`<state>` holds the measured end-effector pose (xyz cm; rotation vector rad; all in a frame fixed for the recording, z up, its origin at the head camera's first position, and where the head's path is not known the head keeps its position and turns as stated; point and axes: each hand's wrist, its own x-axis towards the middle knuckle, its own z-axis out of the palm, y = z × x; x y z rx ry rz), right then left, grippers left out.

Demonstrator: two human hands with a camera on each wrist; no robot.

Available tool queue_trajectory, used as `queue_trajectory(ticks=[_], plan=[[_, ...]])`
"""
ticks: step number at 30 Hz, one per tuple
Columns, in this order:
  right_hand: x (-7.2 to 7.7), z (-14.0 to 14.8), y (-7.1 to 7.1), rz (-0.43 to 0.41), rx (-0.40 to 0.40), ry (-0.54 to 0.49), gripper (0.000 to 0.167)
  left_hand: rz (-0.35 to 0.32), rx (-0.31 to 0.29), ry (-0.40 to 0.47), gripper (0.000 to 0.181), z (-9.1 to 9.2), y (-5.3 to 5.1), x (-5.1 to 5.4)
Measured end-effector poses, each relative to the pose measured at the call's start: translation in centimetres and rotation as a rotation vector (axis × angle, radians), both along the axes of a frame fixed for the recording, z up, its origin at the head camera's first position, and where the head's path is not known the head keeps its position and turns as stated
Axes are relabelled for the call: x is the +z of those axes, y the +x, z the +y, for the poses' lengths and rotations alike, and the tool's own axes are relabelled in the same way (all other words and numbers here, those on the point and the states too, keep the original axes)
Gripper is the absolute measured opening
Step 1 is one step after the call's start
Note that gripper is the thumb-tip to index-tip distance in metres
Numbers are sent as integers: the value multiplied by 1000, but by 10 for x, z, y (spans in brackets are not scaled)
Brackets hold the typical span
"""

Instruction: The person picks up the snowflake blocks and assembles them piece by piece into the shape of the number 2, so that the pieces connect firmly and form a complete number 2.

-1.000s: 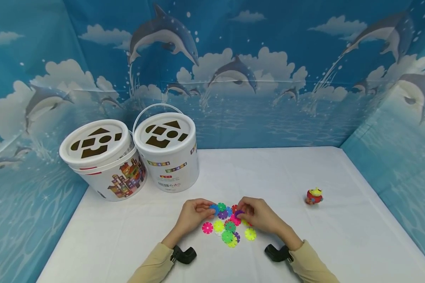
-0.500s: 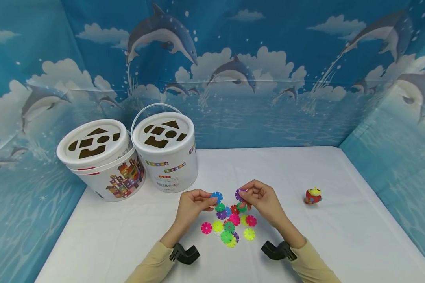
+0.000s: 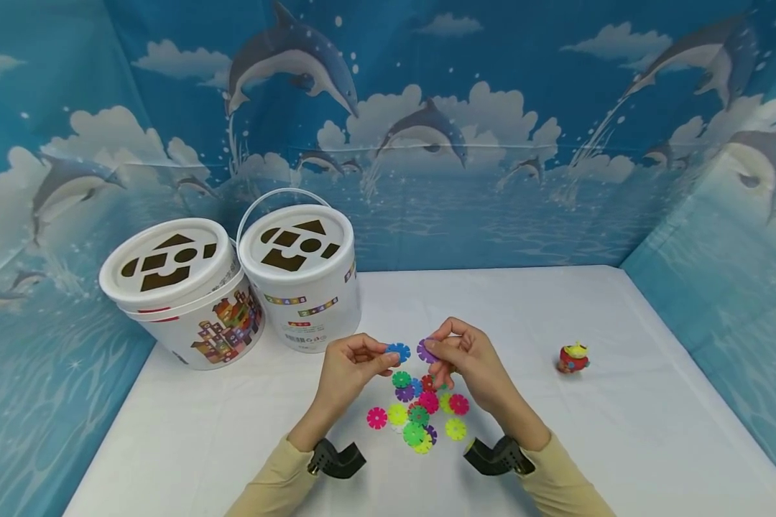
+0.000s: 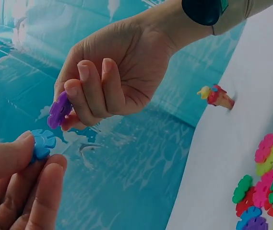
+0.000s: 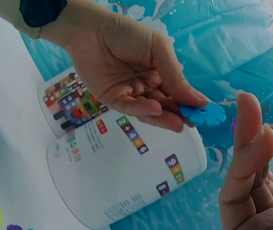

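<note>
My left hand [image 3: 349, 373] pinches a blue notched plastic disc [image 3: 398, 352] between thumb and fingers, above the table. Facing it, my right hand [image 3: 468, 362] pinches a purple notched disc [image 3: 426, 350]. A small gap separates the two discs in the head view. In the left wrist view the purple disc [image 4: 59, 110] is seen tilted, just above the blue disc [image 4: 43, 144]. From the right wrist the blue disc [image 5: 203, 114] shows fully, while my own fingers hide most of the purple one. Below both hands lies a loose pile of coloured discs [image 3: 418, 414].
Two white lidded buckets, one leaning [image 3: 181, 294] and one upright [image 3: 300, 280], stand at the back left of the white table [image 3: 621, 431]. A small red and yellow toy figure [image 3: 573, 357] stands at the right. A dolphin-printed curtain [image 3: 427, 208] closes off the back.
Both hands have risen from the pile and moved away from me, carrying the blue and purple discs. The discs have come closer together in the last half second.
</note>
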<state>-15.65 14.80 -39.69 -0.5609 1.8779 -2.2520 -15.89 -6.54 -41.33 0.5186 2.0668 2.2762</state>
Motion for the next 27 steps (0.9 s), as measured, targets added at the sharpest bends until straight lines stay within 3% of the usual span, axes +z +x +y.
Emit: queue_trajectory(ticks=[8, 15, 22, 27], plan=[[1, -6, 8, -3, -29, 19, 18, 57, -2, -76, 8, 1, 6, 5], [1, -5, 12, -10, -17, 37, 21, 125, -22, -85, 7, 4, 18, 26], [0, -7, 14, -24, 18, 14, 19, 165, -16, -82, 7, 5, 20, 25], [0, -9, 16, -18, 2, 12, 16, 285, 14, -94, 8, 6, 20, 22]])
